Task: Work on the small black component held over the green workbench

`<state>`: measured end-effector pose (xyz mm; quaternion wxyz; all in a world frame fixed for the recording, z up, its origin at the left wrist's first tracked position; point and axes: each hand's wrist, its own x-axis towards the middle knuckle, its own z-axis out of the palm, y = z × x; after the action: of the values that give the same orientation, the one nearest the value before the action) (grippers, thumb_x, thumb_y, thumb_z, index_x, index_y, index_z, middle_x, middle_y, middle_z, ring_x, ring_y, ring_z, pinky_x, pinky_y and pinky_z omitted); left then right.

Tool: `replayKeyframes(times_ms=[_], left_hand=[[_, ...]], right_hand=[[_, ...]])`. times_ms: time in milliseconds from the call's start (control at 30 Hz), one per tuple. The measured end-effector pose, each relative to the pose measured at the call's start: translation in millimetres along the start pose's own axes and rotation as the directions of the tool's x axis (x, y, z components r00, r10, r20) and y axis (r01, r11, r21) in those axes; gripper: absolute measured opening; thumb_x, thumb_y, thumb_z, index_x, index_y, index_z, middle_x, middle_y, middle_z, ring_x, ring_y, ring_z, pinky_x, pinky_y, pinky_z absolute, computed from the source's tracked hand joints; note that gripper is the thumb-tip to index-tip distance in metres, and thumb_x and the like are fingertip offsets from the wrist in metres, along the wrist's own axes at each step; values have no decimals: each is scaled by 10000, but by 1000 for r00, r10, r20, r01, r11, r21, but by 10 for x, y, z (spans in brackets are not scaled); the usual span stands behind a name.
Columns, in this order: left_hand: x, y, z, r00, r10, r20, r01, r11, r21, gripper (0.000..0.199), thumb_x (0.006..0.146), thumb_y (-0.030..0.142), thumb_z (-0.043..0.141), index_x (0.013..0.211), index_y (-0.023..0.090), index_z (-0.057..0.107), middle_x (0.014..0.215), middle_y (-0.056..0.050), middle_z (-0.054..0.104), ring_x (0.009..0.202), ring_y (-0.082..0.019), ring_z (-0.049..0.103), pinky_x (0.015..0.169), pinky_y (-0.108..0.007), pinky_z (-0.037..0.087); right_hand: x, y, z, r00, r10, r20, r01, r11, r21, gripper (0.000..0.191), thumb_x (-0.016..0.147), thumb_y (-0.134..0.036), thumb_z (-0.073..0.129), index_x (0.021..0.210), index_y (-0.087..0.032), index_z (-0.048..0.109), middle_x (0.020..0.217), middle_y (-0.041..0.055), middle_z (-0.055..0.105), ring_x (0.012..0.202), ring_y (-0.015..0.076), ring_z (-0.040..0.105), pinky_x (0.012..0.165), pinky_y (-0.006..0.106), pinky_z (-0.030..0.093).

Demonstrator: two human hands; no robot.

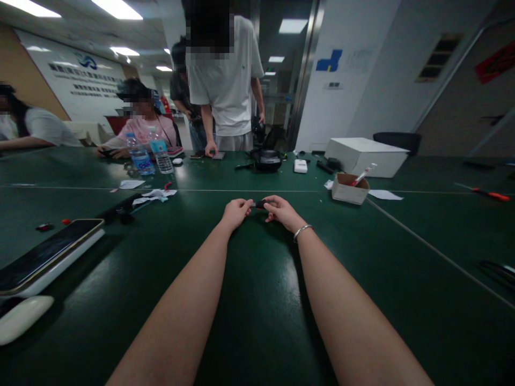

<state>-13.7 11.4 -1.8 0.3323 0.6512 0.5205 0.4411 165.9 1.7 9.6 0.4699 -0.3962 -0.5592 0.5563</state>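
Two bare hands meet over a dark green surface (257, 300); the left hand (237, 213) pinches the metallic end of a small dark object (260, 204), and the right hand (282, 212) grips its black end, both grips closed on it, between the fingertips; beyond, right of it, stands an open cardboard box (349, 193) holding a clear-and-red tube (364, 175)

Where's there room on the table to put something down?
The green table looks bare right of the right forearm, nearer than the small open box, and between the forearms. It's crowded on the left, around the phone and white rounded thing, and farther off, around the bottles.
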Motion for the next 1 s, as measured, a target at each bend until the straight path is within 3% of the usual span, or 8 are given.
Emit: replayKeyframes(times_ms=[200,467,700,867,1000], left_hand=[[-20,5,5,1000,17,-7,-17,1000,-11,345,823,447,511,692,146,616,585,-10,578,508,-100,500,516,-227,380],[-28,49,38,1000,3,-20,-7,975,-222,171,788,290,589,812,125,628,664,-27,616,583,-107,549,574,-239,434],[-54,90,27,998,50,-46,-62,951,-303,220,698,183,680,906,146,617,910,-60,642,751,-127,608,652,-241,489],[-43,96,71,998,-44,-39,30,949,-312,159,847,263,528,921,135,585,742,-33,608,569,-92,568,534,-209,455],[-38,97,74,998,1,-59,-18,960,-278,181,779,182,602,958,153,598,770,-20,605,606,-84,560,557,-191,456]], right_hand=[[-1,0,3,1000,2,-3,-2,1000,15,136,838,-119,589,950,-166,529,694,-28,633,377,29,471,462,218,561],[8,-2,9,999,29,-36,-29,1000,-11,85,875,-202,586,903,-141,534,709,33,691,376,35,479,472,204,554],[9,-3,6,998,33,-44,-34,999,-21,79,886,-212,573,894,-140,540,703,36,693,375,37,484,473,200,549],[13,-4,13,999,39,-35,-40,999,-26,42,889,-181,555,892,-140,544,692,30,689,364,35,468,464,199,543],[6,-14,19,998,43,-36,-44,999,-24,27,887,-164,552,899,-141,543,686,20,680,367,35,464,461,199,541]])
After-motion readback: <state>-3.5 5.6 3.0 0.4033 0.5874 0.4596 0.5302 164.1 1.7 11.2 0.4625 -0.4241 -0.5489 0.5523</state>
